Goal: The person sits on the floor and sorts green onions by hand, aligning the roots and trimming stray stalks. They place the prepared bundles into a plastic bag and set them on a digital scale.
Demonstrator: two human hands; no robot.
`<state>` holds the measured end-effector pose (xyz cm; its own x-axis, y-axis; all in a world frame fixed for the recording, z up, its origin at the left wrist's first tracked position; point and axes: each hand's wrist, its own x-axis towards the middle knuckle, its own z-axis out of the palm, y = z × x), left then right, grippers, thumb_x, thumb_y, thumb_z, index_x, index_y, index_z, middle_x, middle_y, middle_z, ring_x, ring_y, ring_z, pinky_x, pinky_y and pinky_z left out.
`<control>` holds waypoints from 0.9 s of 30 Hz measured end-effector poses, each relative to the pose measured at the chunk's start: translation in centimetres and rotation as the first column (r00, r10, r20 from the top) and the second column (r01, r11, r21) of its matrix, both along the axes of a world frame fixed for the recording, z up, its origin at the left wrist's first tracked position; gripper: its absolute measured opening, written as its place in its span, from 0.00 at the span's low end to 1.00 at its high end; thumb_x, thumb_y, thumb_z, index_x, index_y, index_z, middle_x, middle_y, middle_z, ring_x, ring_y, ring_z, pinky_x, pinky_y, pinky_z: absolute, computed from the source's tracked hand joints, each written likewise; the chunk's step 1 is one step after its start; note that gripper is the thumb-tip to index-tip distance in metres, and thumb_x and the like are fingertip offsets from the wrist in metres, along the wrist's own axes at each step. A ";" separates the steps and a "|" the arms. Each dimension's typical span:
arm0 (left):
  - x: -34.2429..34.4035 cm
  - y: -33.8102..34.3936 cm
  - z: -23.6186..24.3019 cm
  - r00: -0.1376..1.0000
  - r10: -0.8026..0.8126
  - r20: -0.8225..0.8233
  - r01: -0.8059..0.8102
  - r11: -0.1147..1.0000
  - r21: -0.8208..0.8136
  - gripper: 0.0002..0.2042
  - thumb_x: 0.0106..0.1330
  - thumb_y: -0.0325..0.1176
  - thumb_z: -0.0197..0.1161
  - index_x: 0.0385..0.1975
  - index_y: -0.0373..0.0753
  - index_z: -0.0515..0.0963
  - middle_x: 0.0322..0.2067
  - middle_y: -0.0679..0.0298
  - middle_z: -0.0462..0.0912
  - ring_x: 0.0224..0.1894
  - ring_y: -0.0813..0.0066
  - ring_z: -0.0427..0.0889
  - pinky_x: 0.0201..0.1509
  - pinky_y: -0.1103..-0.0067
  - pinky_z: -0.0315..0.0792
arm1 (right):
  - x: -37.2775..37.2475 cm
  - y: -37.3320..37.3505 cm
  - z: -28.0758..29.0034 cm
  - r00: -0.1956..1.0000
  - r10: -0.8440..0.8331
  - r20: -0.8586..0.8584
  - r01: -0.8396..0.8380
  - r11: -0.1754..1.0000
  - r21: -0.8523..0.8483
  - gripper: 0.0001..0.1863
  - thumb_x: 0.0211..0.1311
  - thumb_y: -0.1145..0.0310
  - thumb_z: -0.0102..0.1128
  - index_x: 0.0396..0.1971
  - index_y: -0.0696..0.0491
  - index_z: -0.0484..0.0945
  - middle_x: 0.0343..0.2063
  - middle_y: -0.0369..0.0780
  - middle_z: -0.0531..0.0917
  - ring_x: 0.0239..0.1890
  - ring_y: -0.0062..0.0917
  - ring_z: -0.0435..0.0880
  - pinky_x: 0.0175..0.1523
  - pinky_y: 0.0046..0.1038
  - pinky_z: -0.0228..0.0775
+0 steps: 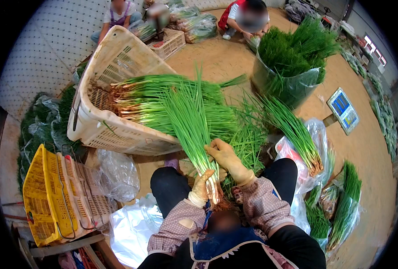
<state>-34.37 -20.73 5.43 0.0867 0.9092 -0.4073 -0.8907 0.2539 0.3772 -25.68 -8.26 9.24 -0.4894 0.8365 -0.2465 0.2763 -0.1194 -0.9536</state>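
A bunch of green onions (185, 121) stands tilted in front of me, roots toward my lap and green tops pointing away. My left hand (199, 187), in a tan glove, is closed around its white stems just above the roots. Also gloved, my right hand (228, 159) has its fingers curled against the right side of the stems; its fingertips are partly hidden. Beyond, a white plastic crate (131, 134) lies on its side with many green onions (145, 96) spilling from its opening. Loose green leaves (248, 143) are heaped right of the bunch.
A scale display (342, 110) stands at right, near a smaller onion bunch (293, 134) lying on plastic bags. Behind it is a big bag of greens (288, 80). Yellow crate (44, 197) and clear plastic (118, 175) lie left. Two people (244, 20) crouch at the back.
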 end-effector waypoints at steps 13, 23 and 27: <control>0.2 -0.6 -2.3 0.983 0.017 -0.182 -0.007 0.998 0.055 0.20 0.63 0.42 0.61 0.48 0.35 0.69 0.34 0.57 0.80 0.33 0.69 0.81 0.38 0.74 0.79 | 1.3 -2.2 1.8 0.987 0.142 0.071 -0.146 0.988 0.054 0.10 0.58 0.69 0.59 0.36 0.59 0.76 0.23 0.38 0.77 0.23 0.19 0.75 0.29 0.26 0.69; -0.3 -0.2 -2.5 0.990 -0.101 -0.101 0.103 0.995 0.012 0.16 0.64 0.37 0.59 0.47 0.33 0.72 0.33 0.60 0.80 0.31 0.73 0.80 0.33 0.80 0.77 | 1.3 0.5 -2.1 0.968 -0.231 0.101 0.105 0.734 0.671 0.08 0.58 0.69 0.61 0.31 0.58 0.74 0.23 0.43 0.78 0.24 0.31 0.76 0.29 0.30 0.66; -0.5 -0.7 -3.3 0.996 -0.056 -0.075 0.065 0.990 0.128 0.19 0.65 0.34 0.59 0.51 0.29 0.71 0.38 0.56 0.81 0.34 0.73 0.81 0.39 0.80 0.78 | 3.8 3.0 -0.3 0.948 -0.293 0.127 0.186 0.830 0.526 0.10 0.60 0.68 0.61 0.32 0.59 0.73 0.19 0.38 0.75 0.20 0.19 0.69 0.24 0.26 0.61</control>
